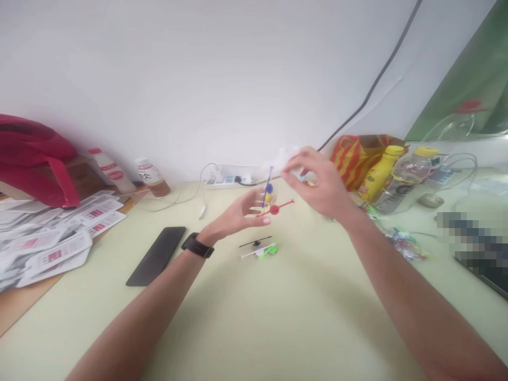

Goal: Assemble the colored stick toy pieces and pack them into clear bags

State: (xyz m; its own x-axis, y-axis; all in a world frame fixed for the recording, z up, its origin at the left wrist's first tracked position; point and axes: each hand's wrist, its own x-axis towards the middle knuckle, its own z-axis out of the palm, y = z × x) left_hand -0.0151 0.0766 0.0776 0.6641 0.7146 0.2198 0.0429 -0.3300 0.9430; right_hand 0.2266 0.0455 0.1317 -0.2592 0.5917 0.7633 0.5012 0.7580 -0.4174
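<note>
Above the middle of the table, my left hand (248,209), with a dark watch on its wrist, is curled round small plastic pieces with round hubs and thin arms. A blue piece (269,188) stands upright between the fingers, and a red piece (274,210) sticks out toward the right. Something yellow shows between them. To its right, my right hand (311,172) pinches a small clear plastic bag (288,156), which is blurred. Below the hands, similar pieces lie on the table: a black one (256,243), a white one (254,253) and a green one (272,249).
A black phone (156,256) lies left of the hands, beyond it a pile of white packets (59,243). Bottles (151,177) and a power strip (228,180) stand along the wall. At right are a yellow bottle (381,172), a striped bag (349,156) and colourful wrapped pieces (407,244).
</note>
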